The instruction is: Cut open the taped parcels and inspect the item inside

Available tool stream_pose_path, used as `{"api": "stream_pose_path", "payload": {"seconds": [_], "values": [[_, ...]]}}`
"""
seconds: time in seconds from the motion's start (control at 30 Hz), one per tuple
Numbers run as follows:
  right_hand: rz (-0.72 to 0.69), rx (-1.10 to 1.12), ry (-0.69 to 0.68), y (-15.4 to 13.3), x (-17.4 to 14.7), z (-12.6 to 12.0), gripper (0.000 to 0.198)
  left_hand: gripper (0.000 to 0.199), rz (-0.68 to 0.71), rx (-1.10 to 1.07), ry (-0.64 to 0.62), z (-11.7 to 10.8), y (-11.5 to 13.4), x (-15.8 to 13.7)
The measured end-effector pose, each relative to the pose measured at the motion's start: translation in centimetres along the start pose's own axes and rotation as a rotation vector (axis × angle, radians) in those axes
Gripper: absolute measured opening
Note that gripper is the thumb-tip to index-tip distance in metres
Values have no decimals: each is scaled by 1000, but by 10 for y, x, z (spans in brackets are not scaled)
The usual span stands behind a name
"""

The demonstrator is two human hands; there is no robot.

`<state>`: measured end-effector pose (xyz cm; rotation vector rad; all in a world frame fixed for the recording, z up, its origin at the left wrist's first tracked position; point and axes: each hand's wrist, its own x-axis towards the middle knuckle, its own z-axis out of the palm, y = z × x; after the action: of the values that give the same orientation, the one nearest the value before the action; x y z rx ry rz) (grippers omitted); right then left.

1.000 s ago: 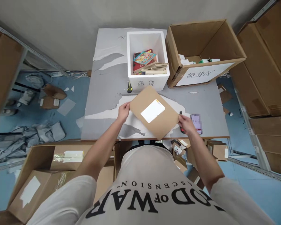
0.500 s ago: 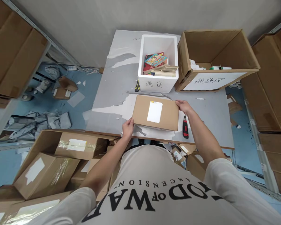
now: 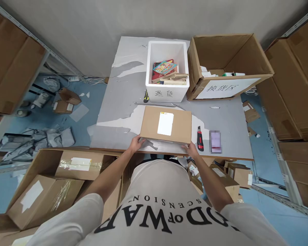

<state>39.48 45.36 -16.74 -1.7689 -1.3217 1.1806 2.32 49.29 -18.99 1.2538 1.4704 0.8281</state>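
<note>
Left hand [image 3: 136, 143] and right hand [image 3: 191, 149] curl at the near corners of a white-labelled cardboard box [image 3: 176, 125] over the surface [image 3: 233, 126], left of a red-and-black utility knife [image 3: 200, 139]; I cannot tell whether they pinch it.

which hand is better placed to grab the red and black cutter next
Probably the right hand: it is by the near right corner of the box, and the cutter lies close by, ahead and right. The left hand is at the near left corner, farther away.
</note>
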Motion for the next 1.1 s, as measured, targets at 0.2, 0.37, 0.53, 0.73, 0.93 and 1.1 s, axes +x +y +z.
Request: {"api": "stream_pose_path", "payload": {"seconds": [0.2,0.37,0.53,0.73,0.93,1.1], "values": [[4,38,-8,-17,3,-4,54,61,13,70,41,-3,29,-8],[-29,-197,107,-67,5,-44,53,51,76,314,160,-16,97,-16],[28,-461,89,-103,32,-56,57,52,-42,480,204,-14,132,12],[72,-487,35,-99,59,-53,56,53,-77,474,199,-13,126,32],[120,-414,27,-96,70,-54,59,57,-74,381,157,-18,113,38],[127,-63,50,-72,57,-54,60,55,-110,44,99,-23,85,30]]}}
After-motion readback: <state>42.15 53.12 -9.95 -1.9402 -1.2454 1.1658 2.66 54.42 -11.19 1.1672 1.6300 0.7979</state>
